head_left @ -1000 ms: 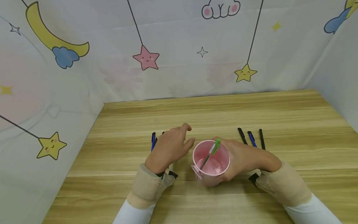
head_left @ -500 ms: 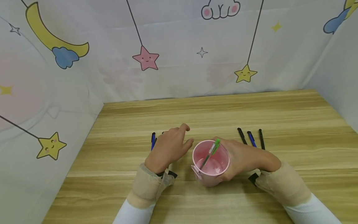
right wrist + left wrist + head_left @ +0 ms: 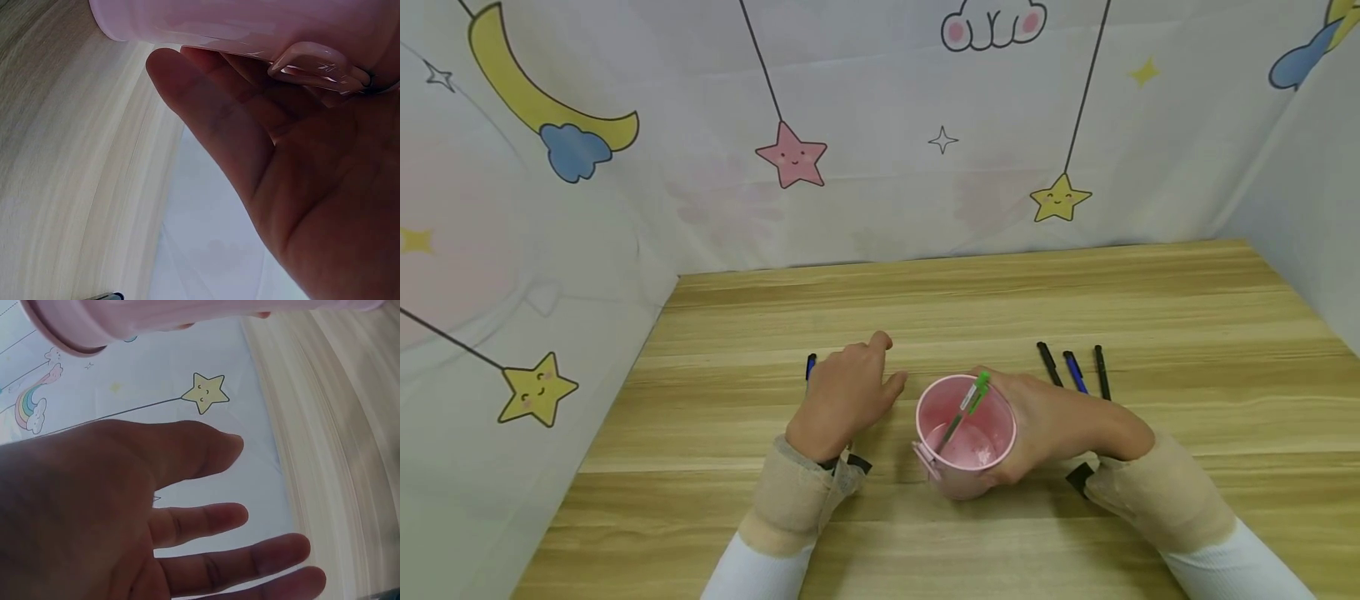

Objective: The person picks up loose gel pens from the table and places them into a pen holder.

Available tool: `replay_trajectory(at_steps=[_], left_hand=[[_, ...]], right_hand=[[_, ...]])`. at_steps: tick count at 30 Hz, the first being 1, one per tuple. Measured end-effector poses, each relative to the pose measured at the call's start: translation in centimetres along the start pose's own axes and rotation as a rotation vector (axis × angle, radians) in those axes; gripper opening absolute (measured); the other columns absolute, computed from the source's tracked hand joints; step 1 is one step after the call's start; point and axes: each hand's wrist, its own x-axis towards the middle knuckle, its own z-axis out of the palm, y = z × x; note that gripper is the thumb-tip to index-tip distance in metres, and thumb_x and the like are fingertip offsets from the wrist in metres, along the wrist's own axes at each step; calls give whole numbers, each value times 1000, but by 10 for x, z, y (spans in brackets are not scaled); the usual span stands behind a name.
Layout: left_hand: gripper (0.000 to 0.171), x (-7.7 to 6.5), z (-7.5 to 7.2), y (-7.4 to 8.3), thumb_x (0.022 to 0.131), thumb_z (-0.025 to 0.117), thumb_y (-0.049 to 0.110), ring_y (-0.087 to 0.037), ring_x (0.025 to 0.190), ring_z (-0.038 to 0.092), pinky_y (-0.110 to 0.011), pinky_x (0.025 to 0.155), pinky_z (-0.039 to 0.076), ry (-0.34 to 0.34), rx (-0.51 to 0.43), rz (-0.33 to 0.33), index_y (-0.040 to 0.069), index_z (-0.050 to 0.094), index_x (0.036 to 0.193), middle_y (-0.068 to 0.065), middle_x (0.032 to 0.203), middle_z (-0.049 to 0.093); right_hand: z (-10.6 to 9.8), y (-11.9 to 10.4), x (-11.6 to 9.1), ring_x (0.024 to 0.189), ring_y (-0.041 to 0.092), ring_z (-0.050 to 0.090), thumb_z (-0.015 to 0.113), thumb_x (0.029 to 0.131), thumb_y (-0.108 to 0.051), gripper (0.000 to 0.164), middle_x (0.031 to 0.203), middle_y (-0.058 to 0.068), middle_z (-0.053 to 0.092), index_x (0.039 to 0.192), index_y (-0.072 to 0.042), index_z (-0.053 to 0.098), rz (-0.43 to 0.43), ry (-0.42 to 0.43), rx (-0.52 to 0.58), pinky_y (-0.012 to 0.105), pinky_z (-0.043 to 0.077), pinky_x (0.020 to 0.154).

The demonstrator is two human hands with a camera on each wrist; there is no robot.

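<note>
A pink pail [image 3: 957, 487] stands at the middle of the table, a green-topped pen [image 3: 972, 398] leaning inside it. My right hand [image 3: 1036, 423] grips the pail from its right side. In the right wrist view the fingers [image 3: 200, 100] lie along the pail wall beside a small loop-shaped handle [image 3: 315, 65]. My left hand [image 3: 842, 396] hovers to the left of the pail, empty. Its thumb [image 3: 206, 450] and fingers are spread and relaxed in the left wrist view, apart from the pail. A blue pen [image 3: 810, 367] is partly hidden behind this hand.
Beyond my right forearm lie a black pen [image 3: 1048, 363], a blue pen [image 3: 1075, 372] and another black pen [image 3: 1102, 372], their near ends hidden. The wooden table [image 3: 925, 308] ends at a cloth backdrop [image 3: 880, 208] printed with stars.
My left hand has drifted slightly left, away from the pail, and covers more of the pens beneath it. The right hand and the pail have stayed in place.
</note>
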Motion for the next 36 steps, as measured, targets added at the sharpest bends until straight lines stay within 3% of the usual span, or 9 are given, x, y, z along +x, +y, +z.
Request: replay_trajectory(at_steps=[6,13,23,36], left_hand=[[46,-1,0,-1,88,55,41,-24,54,55,-35,39,44,-22,42,-31,7,51,118,-11,80,63],[47,-2,-1,-3,88,55,46,-29,59,57,-43,44,47,-70,97,-117,8,50,113,-11,78,61],[44,-2,0,-11,86,55,45,-30,62,57,-45,46,48,-93,93,-176,7,50,108,-12,76,60],[42,-1,3,-14,85,58,44,-29,57,55,-45,46,47,-105,127,-191,5,51,99,-11,70,57]], right_hand=[[0,0,1,105,19,54,86,59,-34,84,119,3,58,129,-17,42,-13,-7,3,46,48,88],[-1,0,1,105,19,54,86,60,-35,83,119,3,58,129,-17,42,-25,-12,-7,46,49,87],[0,3,1,105,22,54,86,60,-32,84,119,4,57,130,-15,41,-49,-15,14,47,48,87],[0,3,1,105,21,54,87,59,-30,87,119,3,57,131,-15,41,-37,-9,-13,49,48,88]])
